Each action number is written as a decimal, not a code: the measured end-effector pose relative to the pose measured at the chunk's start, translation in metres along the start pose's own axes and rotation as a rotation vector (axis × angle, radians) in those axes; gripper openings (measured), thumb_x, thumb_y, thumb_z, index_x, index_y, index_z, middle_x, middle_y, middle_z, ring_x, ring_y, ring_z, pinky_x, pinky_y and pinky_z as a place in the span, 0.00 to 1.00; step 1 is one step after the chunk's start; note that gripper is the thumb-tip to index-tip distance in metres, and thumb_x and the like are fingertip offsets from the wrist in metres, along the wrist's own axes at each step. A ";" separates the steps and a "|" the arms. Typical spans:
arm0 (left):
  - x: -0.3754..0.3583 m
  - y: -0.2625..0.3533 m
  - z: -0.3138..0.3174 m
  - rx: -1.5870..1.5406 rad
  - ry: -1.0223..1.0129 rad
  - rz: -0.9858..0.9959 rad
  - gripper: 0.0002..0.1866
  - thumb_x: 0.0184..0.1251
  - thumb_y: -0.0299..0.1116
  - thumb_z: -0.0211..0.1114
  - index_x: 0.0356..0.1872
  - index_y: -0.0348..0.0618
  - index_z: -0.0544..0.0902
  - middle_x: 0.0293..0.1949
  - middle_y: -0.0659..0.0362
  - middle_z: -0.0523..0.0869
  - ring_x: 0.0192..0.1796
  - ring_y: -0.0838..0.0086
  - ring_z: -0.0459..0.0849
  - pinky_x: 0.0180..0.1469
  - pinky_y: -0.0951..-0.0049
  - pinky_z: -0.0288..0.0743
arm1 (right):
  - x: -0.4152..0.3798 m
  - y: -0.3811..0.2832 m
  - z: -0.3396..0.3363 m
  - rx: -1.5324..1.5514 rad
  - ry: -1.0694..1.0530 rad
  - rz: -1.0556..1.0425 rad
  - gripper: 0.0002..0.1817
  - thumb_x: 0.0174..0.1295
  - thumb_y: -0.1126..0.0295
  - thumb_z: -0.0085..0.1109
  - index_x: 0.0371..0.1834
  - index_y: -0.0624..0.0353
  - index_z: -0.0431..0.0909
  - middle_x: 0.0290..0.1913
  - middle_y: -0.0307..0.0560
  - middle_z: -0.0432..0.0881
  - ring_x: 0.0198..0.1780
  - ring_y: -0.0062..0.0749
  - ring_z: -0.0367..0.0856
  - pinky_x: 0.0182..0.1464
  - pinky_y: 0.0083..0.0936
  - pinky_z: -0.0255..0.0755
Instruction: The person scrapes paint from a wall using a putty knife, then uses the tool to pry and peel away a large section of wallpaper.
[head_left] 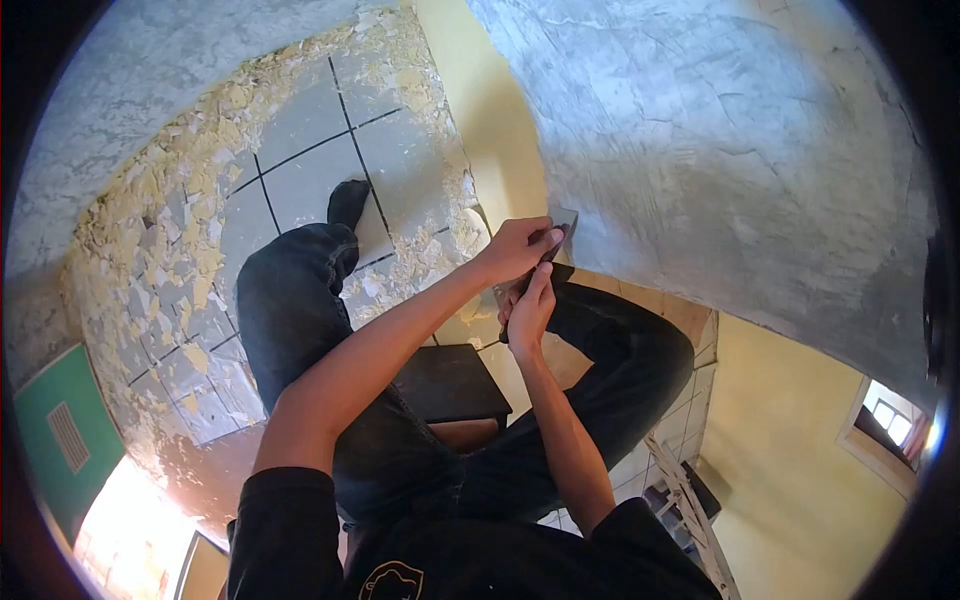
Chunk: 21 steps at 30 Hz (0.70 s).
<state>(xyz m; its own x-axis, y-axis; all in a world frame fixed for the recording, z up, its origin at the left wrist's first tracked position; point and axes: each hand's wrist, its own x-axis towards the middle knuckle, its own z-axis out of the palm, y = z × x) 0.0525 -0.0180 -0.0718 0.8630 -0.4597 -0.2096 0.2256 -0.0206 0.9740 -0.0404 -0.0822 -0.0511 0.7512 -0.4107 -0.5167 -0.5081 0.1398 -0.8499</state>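
Note:
My left hand (520, 248) is closed around a scraper (566, 218) close to its flat grey blade. The blade sits against the wall (700, 190), right where the bare grey surface meets a strip of yellow paint (505, 130). Lower on the dark handle, my right hand (530, 315) is wrapped with its thumb pointing up toward the blade. A small dark flat shape (563, 272) shows just beside the right fingers, above my bent right leg (630, 345).
Yellow paint flakes (160, 290) litter the grey tiled floor (310, 150) along the walls. Between my legs is a dark stool (455, 385). My left foot (348, 203) rests on the tiles. A pale ladder-like frame (690, 510) stands behind at lower right, near a yellow wall (790, 430).

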 end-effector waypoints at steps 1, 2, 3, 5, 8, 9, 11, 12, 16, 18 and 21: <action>-0.002 0.003 0.001 -0.003 -0.026 0.007 0.14 0.72 0.37 0.57 0.29 0.36 0.75 0.18 0.60 0.70 0.25 0.77 0.65 0.29 0.71 0.63 | -0.003 -0.001 -0.002 0.007 0.009 0.013 0.28 0.73 0.41 0.32 0.29 0.56 0.63 0.16 0.34 0.61 0.11 0.19 0.58 0.12 0.21 0.54; -0.004 0.006 0.001 -0.002 -0.028 0.006 0.14 0.72 0.37 0.57 0.29 0.36 0.75 0.18 0.60 0.70 0.25 0.77 0.65 0.29 0.71 0.63 | -0.003 0.000 -0.004 0.008 0.010 0.014 0.28 0.73 0.41 0.32 0.29 0.56 0.63 0.16 0.34 0.61 0.11 0.19 0.58 0.12 0.21 0.54; -0.004 0.007 0.002 0.002 -0.025 -0.012 0.14 0.72 0.37 0.57 0.29 0.36 0.75 0.18 0.60 0.70 0.25 0.77 0.65 0.30 0.70 0.63 | -0.002 0.000 -0.006 0.006 -0.006 0.027 0.28 0.73 0.41 0.32 0.30 0.56 0.63 0.16 0.34 0.60 0.11 0.19 0.58 0.12 0.21 0.54; -0.002 0.009 0.003 0.007 -0.022 -0.028 0.14 0.72 0.37 0.57 0.29 0.35 0.75 0.18 0.60 0.70 0.25 0.77 0.66 0.30 0.70 0.64 | 0.001 -0.001 -0.008 0.005 -0.022 0.037 0.28 0.73 0.41 0.32 0.30 0.56 0.63 0.16 0.34 0.60 0.11 0.19 0.58 0.13 0.21 0.54; 0.006 0.004 0.005 -0.007 0.042 -0.004 0.14 0.71 0.37 0.57 0.30 0.35 0.75 0.19 0.59 0.72 0.26 0.76 0.66 0.31 0.69 0.64 | 0.010 -0.003 -0.003 0.008 0.002 0.045 0.28 0.72 0.41 0.32 0.29 0.56 0.63 0.16 0.34 0.61 0.11 0.19 0.58 0.12 0.20 0.54; 0.010 0.004 0.004 -0.004 0.065 0.013 0.14 0.71 0.37 0.57 0.31 0.35 0.75 0.20 0.59 0.72 0.26 0.76 0.67 0.31 0.70 0.64 | 0.014 -0.003 0.001 -0.019 0.022 -0.005 0.29 0.72 0.41 0.33 0.29 0.56 0.64 0.16 0.34 0.61 0.11 0.19 0.59 0.12 0.20 0.54; 0.018 0.001 0.000 0.002 0.089 0.026 0.14 0.72 0.37 0.57 0.31 0.35 0.75 0.21 0.59 0.73 0.27 0.77 0.67 0.31 0.70 0.64 | 0.026 -0.003 0.007 -0.044 0.040 -0.052 0.29 0.72 0.41 0.33 0.29 0.57 0.64 0.16 0.34 0.61 0.11 0.18 0.60 0.12 0.20 0.54; 0.023 0.000 -0.002 -0.020 0.154 0.069 0.15 0.72 0.37 0.57 0.31 0.35 0.75 0.21 0.59 0.73 0.28 0.78 0.67 0.32 0.70 0.65 | 0.033 -0.006 0.009 -0.081 0.029 -0.064 0.29 0.72 0.41 0.33 0.28 0.57 0.64 0.16 0.34 0.62 0.11 0.18 0.60 0.12 0.20 0.55; 0.027 0.001 -0.005 -0.106 0.211 0.040 0.15 0.73 0.38 0.57 0.30 0.35 0.73 0.21 0.61 0.71 0.28 0.81 0.65 0.31 0.72 0.64 | 0.036 -0.021 0.015 -0.127 0.007 -0.047 0.30 0.73 0.41 0.33 0.28 0.58 0.64 0.16 0.34 0.62 0.11 0.19 0.61 0.12 0.21 0.55; 0.028 0.001 -0.011 -0.067 0.202 0.052 0.14 0.71 0.37 0.59 0.32 0.35 0.76 0.19 0.57 0.71 0.25 0.77 0.66 0.31 0.72 0.65 | 0.034 -0.017 0.015 -0.119 -0.009 -0.048 0.30 0.73 0.41 0.33 0.28 0.58 0.64 0.16 0.34 0.62 0.11 0.19 0.60 0.12 0.21 0.55; 0.014 -0.002 -0.006 -0.029 0.103 0.021 0.16 0.73 0.38 0.56 0.30 0.35 0.74 0.19 0.62 0.71 0.25 0.79 0.66 0.29 0.73 0.64 | 0.020 -0.005 0.011 -0.073 -0.006 -0.044 0.29 0.73 0.42 0.33 0.28 0.57 0.63 0.16 0.34 0.61 0.11 0.19 0.60 0.12 0.21 0.54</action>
<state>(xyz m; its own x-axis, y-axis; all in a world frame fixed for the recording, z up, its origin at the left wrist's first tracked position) 0.0672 -0.0189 -0.0774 0.9092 -0.3660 -0.1982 0.2186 0.0146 0.9757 -0.0184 -0.0806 -0.0586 0.7762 -0.4093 -0.4796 -0.5035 0.0556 -0.8622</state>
